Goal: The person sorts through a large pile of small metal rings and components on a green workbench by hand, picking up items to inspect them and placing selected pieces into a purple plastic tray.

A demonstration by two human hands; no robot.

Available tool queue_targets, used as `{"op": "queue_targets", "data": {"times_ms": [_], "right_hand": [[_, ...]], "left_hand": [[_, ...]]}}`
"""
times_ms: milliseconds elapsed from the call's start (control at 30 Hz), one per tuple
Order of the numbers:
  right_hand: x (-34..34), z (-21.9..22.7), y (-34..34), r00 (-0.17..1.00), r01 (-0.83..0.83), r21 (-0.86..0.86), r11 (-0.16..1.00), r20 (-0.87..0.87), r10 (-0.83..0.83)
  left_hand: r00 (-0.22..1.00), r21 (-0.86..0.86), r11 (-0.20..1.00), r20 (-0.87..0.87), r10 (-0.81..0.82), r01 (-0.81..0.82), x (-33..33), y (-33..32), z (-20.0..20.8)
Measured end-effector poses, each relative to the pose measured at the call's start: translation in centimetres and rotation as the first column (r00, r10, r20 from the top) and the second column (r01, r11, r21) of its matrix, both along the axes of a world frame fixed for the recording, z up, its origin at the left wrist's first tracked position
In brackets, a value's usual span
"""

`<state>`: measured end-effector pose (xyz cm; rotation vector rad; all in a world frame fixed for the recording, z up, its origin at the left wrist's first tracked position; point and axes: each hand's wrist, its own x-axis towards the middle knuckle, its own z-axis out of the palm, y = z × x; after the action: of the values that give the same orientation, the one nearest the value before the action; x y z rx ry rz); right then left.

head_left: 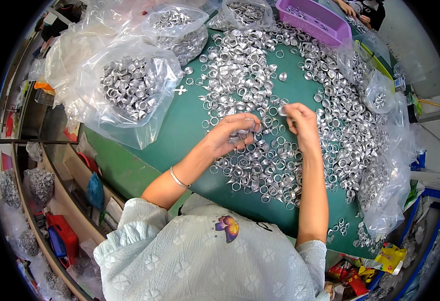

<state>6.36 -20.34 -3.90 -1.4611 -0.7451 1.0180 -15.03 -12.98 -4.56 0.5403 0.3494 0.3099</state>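
My left hand [225,134] is cupped over the pile, its fingers curled round several silver metal rings [244,132]. To its right, my right hand [303,125] pinches a single silver ring [282,111] between thumb and fingertips. Beneath both hands spreads a heap of loose rings [262,168] on the green tabletop [190,160]. The heap continues away from me as a thick band of rings [237,65], and another mass of rings [350,120] lies along the right side.
An opened clear plastic bag of rings [129,90] stands at left, with further filled bags [180,35] behind it. A purple basket [315,22] sits at the far edge, near another person's hand [348,9]. Crumpled plastic [390,170] lines the right edge; shelves [64,200] stand at left.
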Motion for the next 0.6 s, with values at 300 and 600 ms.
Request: {"op": "queue_targets", "data": {"times_ms": [300,600], "right_hand": [[2.2,-0.2,0.3,0.974,0.141,-0.047,0.989,-0.171,-0.147],[1.2,-0.7,2.3,0.816,-0.005,-0.048,0.999,0.577,0.031]], "left_hand": [[0.79,0.941,0.024,-0.297,0.536,0.338,1.7,-0.5,0.9],[0.656,0.596,-0.313,-0.531,0.536,0.739,3.9,0.2,2.2]]}}
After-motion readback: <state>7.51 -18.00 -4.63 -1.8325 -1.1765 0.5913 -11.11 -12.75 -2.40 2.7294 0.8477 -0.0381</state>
